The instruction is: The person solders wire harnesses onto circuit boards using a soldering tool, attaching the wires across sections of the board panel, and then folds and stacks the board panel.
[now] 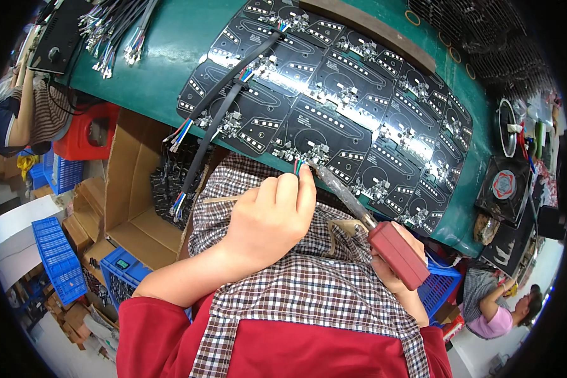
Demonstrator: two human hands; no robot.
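Note:
My left hand [269, 214] is closed in a pinch on a few thin coloured wires [298, 166], held at the near edge of a black circuit board panel [334, 126]. In my right hand [397, 258] is a soldering iron [397, 255] with a dark red handle. Its long metal tip points up and left, reaching the board's components close to my left fingertips. Whether tip and wire touch is too small to tell. Two black cables [198, 154] with coloured wire ends lie across the panel's left part and hang over the table edge.
The panel lies on a green table mat [132, 82]. Bundled cables [116, 31] are at the far left. A long bar [372, 28] runs along the panel's far edge. At the right stands a small fan [504, 186]. An open cardboard box [138, 208] sits below left. Other people work on both sides.

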